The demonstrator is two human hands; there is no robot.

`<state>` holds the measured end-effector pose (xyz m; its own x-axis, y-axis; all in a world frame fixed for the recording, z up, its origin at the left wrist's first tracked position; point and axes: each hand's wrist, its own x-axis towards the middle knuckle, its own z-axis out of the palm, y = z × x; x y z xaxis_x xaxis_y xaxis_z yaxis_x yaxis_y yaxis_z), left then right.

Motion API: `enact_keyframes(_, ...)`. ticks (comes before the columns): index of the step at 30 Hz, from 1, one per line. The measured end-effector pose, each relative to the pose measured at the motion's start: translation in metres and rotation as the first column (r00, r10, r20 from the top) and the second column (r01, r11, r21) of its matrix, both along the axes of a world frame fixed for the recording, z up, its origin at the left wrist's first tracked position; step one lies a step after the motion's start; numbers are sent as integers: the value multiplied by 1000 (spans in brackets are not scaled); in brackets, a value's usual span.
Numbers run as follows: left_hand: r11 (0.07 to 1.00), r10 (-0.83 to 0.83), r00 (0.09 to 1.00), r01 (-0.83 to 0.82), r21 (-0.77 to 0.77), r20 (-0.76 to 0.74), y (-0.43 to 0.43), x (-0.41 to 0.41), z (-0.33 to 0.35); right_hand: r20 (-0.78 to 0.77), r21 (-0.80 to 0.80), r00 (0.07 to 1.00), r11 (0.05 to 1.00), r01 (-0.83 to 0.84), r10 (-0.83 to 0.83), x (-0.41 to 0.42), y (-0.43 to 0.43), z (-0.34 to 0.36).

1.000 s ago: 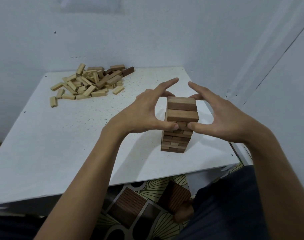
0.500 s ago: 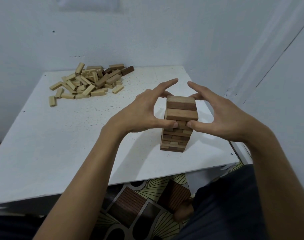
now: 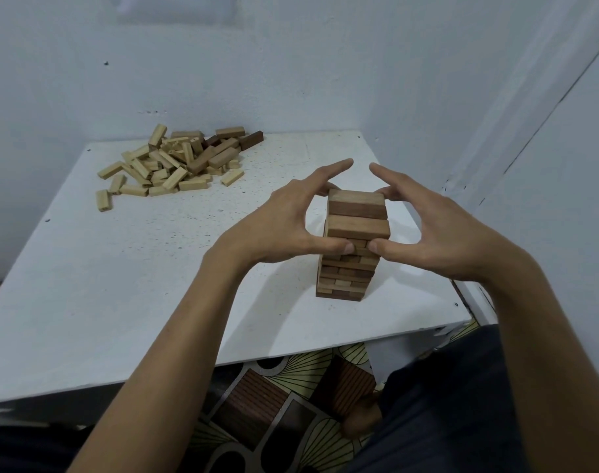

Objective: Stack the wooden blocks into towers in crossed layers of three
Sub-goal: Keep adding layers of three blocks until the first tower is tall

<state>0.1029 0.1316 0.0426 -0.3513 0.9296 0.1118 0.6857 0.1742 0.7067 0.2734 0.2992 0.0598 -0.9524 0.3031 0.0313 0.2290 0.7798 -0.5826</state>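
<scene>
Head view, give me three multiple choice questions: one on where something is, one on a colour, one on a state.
1. Where is the pile?
A. far left of the table
B. its near right corner
C. on the floor

2. What colour is the table?
A. green
B. white
C. black

3. What are the left hand and right hand doing?
A. digging in the pile
B. resting on the lap
C. holding the tower

Answers: 1 A, the pile lies near the far left corner. 2 B, the top is white. 3 C, thumbs press the tower's near face, fingers reach behind it.
</scene>
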Motion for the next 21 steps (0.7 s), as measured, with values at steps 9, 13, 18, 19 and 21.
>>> enact_keyframes(9, 1000, -8, 999, 7, 15, 50, 3, 3, -3, -3, -48, 1000, 999, 2, -2, 0, -3, 1)
enact_keyframes(13, 1000, -3, 999, 3, 16, 54, 2, 3, -3, -1, -56, 1000, 998, 3, -3, -1, -2, 0)
enact_keyframes(18, 1000, -11, 999, 10, 16, 34, 2, 3, -2, 6, -47, 1000, 999, 4, -4, -1, -2, -2)
enact_keyframes(19, 1000, -11, 999, 10, 17, 32, 2, 3, -2, 6, -47, 1000, 999, 4, -4, -1, -2, -2)
enact_keyframes(21, 1000, -11, 1000, 11, 15, 27, 2, 3, -2, 6, -53, 1000, 999, 4, -3, 0, -2, -2)
